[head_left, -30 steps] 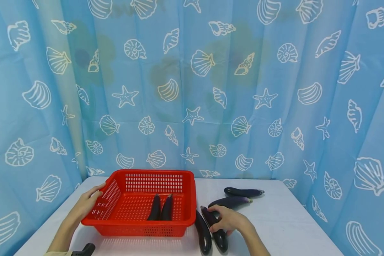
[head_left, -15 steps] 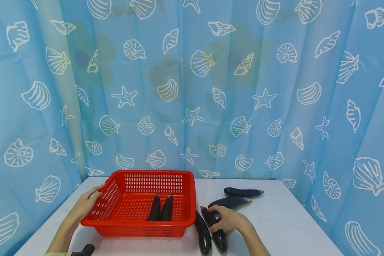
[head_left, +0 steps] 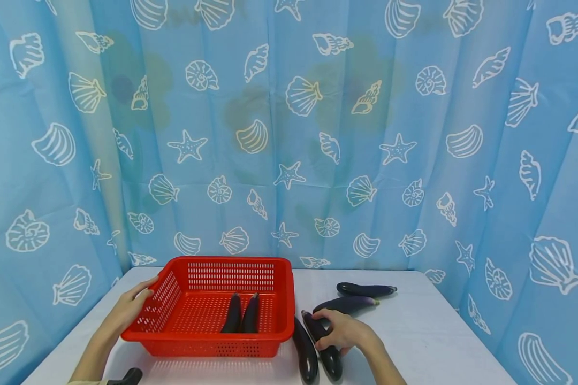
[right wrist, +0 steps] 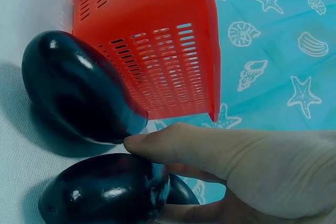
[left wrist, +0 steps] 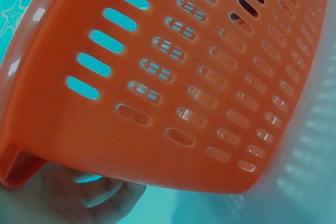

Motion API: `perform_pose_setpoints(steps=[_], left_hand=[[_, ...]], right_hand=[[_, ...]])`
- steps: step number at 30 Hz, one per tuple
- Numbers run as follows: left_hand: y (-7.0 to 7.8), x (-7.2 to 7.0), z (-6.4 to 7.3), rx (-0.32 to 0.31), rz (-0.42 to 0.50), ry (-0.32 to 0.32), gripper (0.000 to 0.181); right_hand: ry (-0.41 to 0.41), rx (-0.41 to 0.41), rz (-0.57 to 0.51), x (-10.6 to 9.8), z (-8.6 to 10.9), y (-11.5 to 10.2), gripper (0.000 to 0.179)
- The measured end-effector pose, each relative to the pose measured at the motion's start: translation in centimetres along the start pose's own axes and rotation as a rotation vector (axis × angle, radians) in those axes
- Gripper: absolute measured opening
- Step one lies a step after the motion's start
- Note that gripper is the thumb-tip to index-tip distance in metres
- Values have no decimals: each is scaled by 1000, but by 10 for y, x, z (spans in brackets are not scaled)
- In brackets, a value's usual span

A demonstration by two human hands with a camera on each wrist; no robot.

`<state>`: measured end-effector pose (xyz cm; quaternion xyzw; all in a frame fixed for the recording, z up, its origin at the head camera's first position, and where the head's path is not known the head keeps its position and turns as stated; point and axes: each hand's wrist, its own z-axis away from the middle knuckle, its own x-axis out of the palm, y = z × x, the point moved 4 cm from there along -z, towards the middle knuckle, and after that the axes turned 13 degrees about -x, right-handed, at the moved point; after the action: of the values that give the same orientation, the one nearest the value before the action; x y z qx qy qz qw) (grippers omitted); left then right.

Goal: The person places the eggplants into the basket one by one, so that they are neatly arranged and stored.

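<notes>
Nearest eggplant [head_left: 332, 365] on white-covered table [head_left: 438, 342], pinched in right hand [head_left: 344, 330]: thumb along left side, fingers on other. Skin glossy, near-black purple; plump end toward person, body tapering away. Second eggplant [head_left: 306, 358] just left, beside red perforated basket [head_left: 212, 347]. Left hand [head_left: 127, 309] touches basket's left side; cannot tell whether fingers grip. Two eggplants inside [head_left: 233, 316].

Creased blue shell-patterned curtain [head_left: 289, 133] behind the white table top [head_left: 414, 331]
</notes>
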<state>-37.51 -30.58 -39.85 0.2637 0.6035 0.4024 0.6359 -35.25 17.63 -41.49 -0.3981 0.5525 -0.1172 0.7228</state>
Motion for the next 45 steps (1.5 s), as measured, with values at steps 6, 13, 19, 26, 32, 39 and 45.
perform_pose_setpoints(steps=[6, 13, 19, 26, 32, 39, 45], left_hand=[[0, 0, 0, -1, 3, 3, 57], [1, 0, 1, 1, -1, 1, 57], [-1, -1, 2, -5, 7, -5, 57], [-1, -1, 0, -12, 6, -8, 58], [0, 0, 1, -20, 24, -16, 57], [1, 0, 1, -20, 37, -20, 58], [0, 0, 1, -23, 39, -18, 58]], right_hand=[[-3, -12, -13, -1, 1, -1, 61], [-2, -12, -22, -2, 1, -2, 61], [-6, -20, -38, -2, 0, -2, 62], [10, -33, -46, -7, 2, -3, 63], [15, -10, -31, -10, 3, -5, 63], [12, -10, -42, -11, 3, -8, 64], [6, -44, -61, -13, 5, -13, 65]])
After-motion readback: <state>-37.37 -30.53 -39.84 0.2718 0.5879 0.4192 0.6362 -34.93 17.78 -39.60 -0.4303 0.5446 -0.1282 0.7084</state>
